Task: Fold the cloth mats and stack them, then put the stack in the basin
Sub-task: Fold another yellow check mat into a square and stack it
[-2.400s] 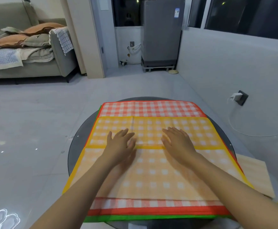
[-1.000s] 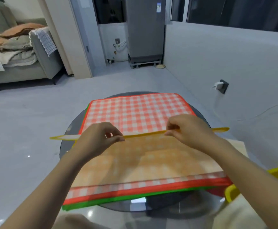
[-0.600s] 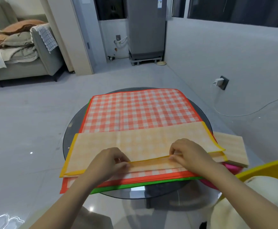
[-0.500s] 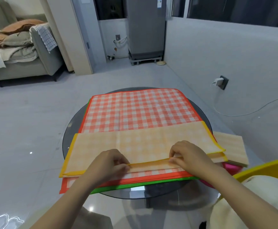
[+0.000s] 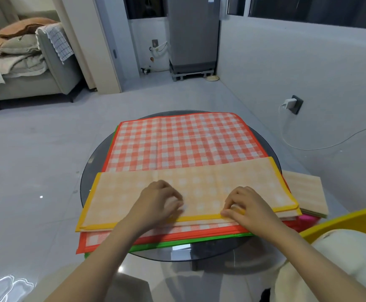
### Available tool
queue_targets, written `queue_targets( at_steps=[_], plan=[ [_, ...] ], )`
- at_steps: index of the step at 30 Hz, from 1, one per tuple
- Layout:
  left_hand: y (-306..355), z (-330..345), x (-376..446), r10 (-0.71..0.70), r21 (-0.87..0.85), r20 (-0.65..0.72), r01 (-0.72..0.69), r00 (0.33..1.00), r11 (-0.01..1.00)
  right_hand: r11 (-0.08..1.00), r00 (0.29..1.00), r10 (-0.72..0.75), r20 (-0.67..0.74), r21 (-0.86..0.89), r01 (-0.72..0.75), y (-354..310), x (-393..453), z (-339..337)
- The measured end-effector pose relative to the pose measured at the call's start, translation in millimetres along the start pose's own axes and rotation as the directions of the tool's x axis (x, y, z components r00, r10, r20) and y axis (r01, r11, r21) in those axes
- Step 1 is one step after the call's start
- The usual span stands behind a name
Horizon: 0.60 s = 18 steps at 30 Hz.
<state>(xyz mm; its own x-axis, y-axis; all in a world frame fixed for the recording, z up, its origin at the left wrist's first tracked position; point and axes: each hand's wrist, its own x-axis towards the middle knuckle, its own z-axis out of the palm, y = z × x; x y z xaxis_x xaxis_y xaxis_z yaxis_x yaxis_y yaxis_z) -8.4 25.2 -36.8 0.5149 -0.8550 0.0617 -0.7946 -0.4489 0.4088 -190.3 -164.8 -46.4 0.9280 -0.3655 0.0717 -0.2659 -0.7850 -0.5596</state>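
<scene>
A yellow checked cloth mat (image 5: 201, 186), folded into a long strip, lies across the near half of a red checked mat (image 5: 184, 142). Under both shows the edge of a green mat (image 5: 188, 241). They rest on a round dark glass table (image 5: 91, 171). My left hand (image 5: 159, 202) rests with curled fingers on the strip near its front edge. My right hand (image 5: 246, 205) pinches the strip's yellow border with thumb and fingers. The yellow basin (image 5: 339, 223) stands at the lower right, its inside mostly hidden.
A pale wooden board (image 5: 308, 192) juts out to the right of the mats, with something pink (image 5: 308, 219) beneath it. A sofa with bedding (image 5: 23, 62) stands far left. A charger and cable (image 5: 288, 105) hang on the right wall. A grey appliance (image 5: 191, 33) stands behind.
Both hands lifted the yellow mat's far edge and drew it toward me, folding it into a strip. Since half a second ago they have pressed the edge down on the fold.
</scene>
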Motion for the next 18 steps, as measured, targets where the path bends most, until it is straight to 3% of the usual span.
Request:
queue_targets(
  at_steps=[4,11,18],
  plan=[
    [12,18,28,-0.060,0.065,-0.052,0.064,0.997,0.996,1.000,1.000,-0.008,-0.012,-0.003,0.008,1,5,4],
    [17,44,59,-0.151,0.271,0.039,0.136,0.988,0.953,0.998,1.000,-0.005,0.025,-0.069,0.007,1,11,3],
    [15,43,59,-0.134,0.273,0.027,0.122,0.991,0.954,0.966,0.998,-0.018,-0.054,-0.257,0.003,-14,74,14]
  ],
)
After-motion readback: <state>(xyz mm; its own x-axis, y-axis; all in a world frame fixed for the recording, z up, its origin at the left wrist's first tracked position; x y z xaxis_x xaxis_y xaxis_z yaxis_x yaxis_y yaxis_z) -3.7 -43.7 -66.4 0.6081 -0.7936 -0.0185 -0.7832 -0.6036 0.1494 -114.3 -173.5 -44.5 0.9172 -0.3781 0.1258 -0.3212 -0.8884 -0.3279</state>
